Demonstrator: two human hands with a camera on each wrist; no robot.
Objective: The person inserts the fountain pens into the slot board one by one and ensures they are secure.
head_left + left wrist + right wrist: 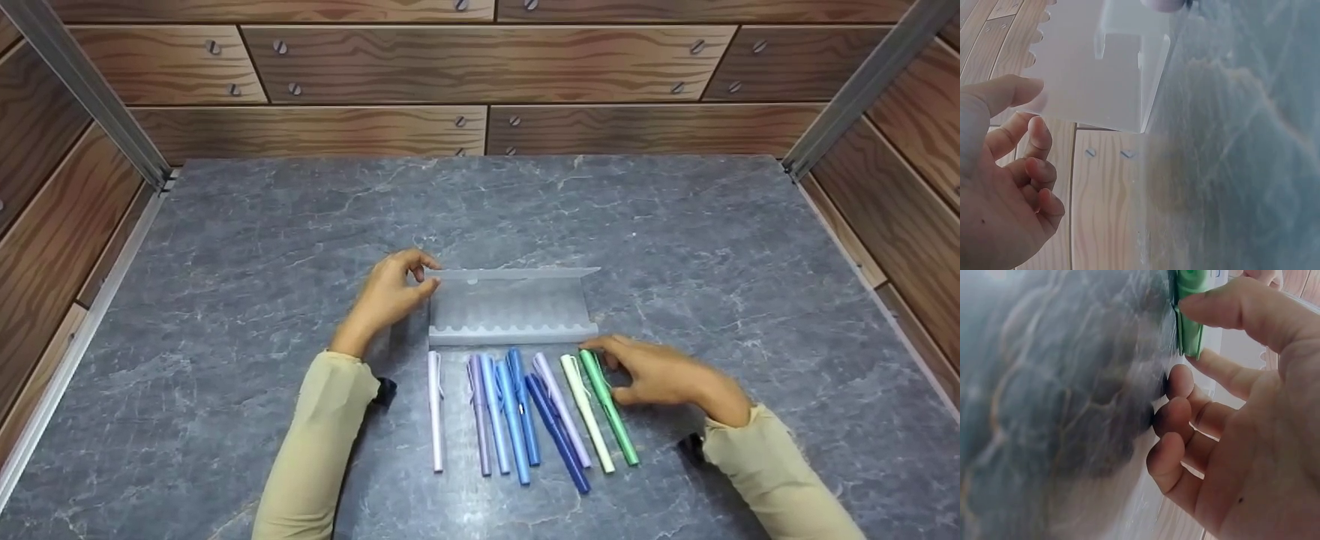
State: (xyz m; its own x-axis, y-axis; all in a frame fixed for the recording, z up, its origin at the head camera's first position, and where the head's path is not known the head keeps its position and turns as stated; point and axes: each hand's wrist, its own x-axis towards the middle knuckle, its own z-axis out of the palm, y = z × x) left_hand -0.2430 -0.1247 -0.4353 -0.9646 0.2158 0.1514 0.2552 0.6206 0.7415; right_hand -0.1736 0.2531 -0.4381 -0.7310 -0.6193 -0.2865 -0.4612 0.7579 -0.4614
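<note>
At its left end, an upright clear plastic case [510,304] is pinched between thumb and index finger of the left hand [386,292]. The left wrist view shows that thumb at the edge of the translucent sheet [1084,84], the other fingers of the left hand [1013,169] curled below. The right hand [660,371] holds the cap end of the green pen [611,412], the rightmost in the row. In the right wrist view, the thumb of the right hand [1252,427] lies on the green cap [1190,332], with the index finger at its end.
Left of the green pen lie a pale green pen [589,416], a lilac pen [562,412], a dark blue pen [559,435], several blue and purple pens and a pale lilac pen [436,420]. Wood-patterned panels [487,64] surround the grey marbled table [225,247].
</note>
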